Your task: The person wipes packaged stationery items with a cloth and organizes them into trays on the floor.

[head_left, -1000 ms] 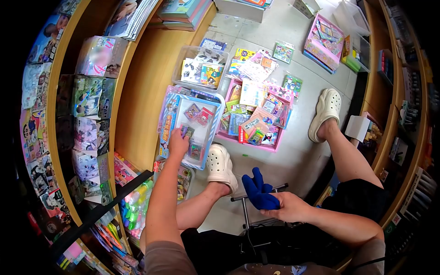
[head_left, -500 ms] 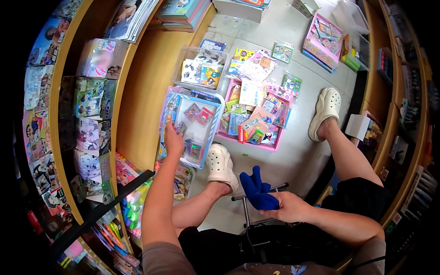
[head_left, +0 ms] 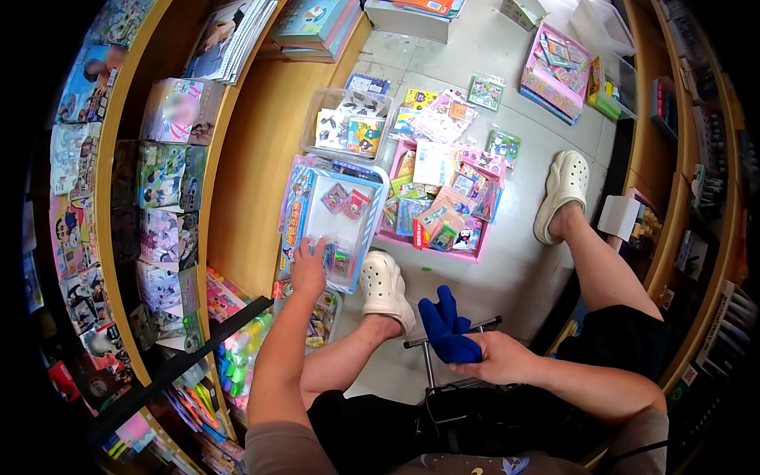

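Note:
My left hand [head_left: 309, 269] is over the near left edge of a blue-and-white striped tray [head_left: 369, 229], its fingers apart and nothing seen in them. In that tray lie small packets [head_left: 345, 201] near the far side and another [head_left: 340, 262] beside my fingers. My right hand [head_left: 499, 358] is closed round a dark blue cloth thing [head_left: 450, 328] above a metal frame. Right of the tray stands a pink box [head_left: 475, 252] full of colourful packets. Beyond the tray is a clear bin [head_left: 345, 96] with cards in it.
Wooden shelves with boxed goods [head_left: 170, 178] rise on the left, and more shelving [head_left: 661, 150] on the right. Another pink box [head_left: 554, 75] and clear containers [head_left: 613, 79] stand far right. My shoes [head_left: 564, 190] flank the pink box. A black bar [head_left: 190, 360] crosses the lower left.
The small packet under my left hand a second ago no longer shows at that spot. My left hand has drawn slightly nearer, its fingers now spread. My right hand keeps its hold.

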A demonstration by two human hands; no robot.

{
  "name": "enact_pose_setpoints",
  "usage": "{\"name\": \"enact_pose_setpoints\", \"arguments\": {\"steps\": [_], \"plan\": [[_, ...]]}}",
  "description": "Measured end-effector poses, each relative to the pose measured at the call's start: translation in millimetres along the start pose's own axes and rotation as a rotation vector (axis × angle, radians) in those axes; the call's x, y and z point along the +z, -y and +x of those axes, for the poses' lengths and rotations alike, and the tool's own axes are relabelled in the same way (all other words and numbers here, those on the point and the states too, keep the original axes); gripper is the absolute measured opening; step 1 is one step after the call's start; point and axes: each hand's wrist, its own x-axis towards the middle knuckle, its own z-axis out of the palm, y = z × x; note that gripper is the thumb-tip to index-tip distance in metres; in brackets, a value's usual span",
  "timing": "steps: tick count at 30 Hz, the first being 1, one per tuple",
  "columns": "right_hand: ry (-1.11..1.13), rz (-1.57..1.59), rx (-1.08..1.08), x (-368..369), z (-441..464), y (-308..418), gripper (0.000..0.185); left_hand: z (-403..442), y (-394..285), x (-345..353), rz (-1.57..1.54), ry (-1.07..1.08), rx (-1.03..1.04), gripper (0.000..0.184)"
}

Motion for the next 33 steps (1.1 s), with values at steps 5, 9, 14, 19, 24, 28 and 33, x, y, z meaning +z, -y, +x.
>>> {"name": "enact_pose_setpoints", "arguments": {"steps": [5,9,14,19,24,28,33], "plan": [[-0.015,-0.024,0.002,-1,0,0,0.027,0,-19,3,-0.168,0.085,-0.314,0.075],[-0.007,-0.023,-0.018,0,1,-2,0.027,-4,-10,29,-0.238,0.015,-0.322,0.069],[0.010,-0.014,-0.009,1,1,0,0.025,-9,-5,25,-0.182,-0.034,-0.287,0.051],[0.013,0.002,0.010,-1,0,7,0.023,-14,-13,18,-0.061,-0.012,-0.449,0.038],[0.003,0.006,-0.013,4,5,-6,0.024,8,-8,13,-0.163,-0.228,-0.002,0.038],[0.003,0.007,0.014,2,5,-2,0.025,26,-12,16,-0.164,-0.256,0.087,0.037],[0.000,0.003,0.003,1,5,-3,0.026,33,-13,15,-0.228,-0.053,-0.067,0.039]]}}
